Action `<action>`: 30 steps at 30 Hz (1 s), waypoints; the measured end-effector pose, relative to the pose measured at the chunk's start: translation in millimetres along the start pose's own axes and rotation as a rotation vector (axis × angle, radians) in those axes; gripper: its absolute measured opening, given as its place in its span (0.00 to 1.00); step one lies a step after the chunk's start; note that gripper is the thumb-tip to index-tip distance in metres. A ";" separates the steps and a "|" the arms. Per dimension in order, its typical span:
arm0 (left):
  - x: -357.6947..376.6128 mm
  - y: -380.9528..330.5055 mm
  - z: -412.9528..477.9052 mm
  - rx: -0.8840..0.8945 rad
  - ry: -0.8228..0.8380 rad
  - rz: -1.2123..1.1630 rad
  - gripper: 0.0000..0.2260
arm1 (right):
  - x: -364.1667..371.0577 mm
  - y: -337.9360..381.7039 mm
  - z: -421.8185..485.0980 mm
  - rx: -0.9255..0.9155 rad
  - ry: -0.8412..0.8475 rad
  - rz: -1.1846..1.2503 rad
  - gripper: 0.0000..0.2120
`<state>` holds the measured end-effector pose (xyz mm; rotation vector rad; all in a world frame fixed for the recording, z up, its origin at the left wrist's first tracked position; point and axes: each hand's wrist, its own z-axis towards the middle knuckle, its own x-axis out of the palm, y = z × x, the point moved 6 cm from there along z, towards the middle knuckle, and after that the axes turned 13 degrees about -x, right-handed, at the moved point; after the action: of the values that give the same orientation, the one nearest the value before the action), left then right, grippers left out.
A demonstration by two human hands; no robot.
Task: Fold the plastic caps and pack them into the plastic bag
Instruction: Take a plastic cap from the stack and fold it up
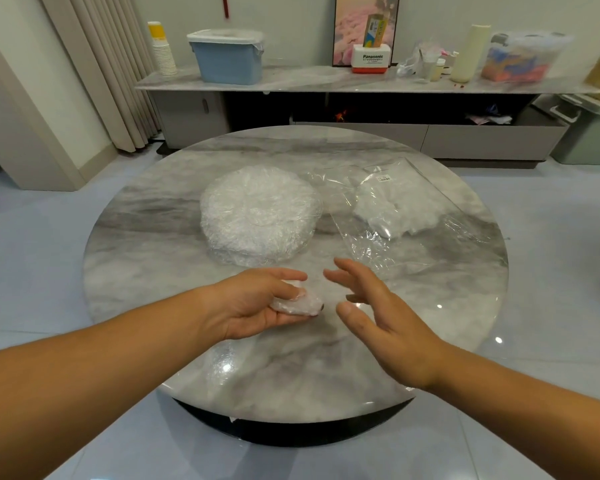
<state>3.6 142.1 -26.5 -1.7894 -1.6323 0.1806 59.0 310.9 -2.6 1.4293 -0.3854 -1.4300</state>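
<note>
Near centre, above the table (146, 278), the left hand (253, 306) pinches a folded cap (300, 303) between thumb and curled fingers. The right hand (381, 320), just beside it, is spread wide and holds nothing. The cap is probably featherlight, soft, slippery and springy, so grip across the fold. Farther off, the stack of caps (257, 216) is crinkled, translucent white. At far right lies the clear plastic bag (378, 249), partly filled.

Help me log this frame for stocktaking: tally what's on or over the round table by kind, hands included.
Stack of unfolded caps: 1
Plastic bag, folded caps inside: 1
Folded cap, held in the left hand: 1
Hands, left hand and right hand: 2
Total: 5
</note>
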 end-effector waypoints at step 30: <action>87.4 -45.1 34.6 0.551 -0.332 0.763 0.14 | -137.5 -64.1 13.3 0.400 -0.747 0.328 0.31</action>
<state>-34.8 234.4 3.3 -1.8884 -0.8687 1.1975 -12.8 442.6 23.7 1.0035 -1.3748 -1.6226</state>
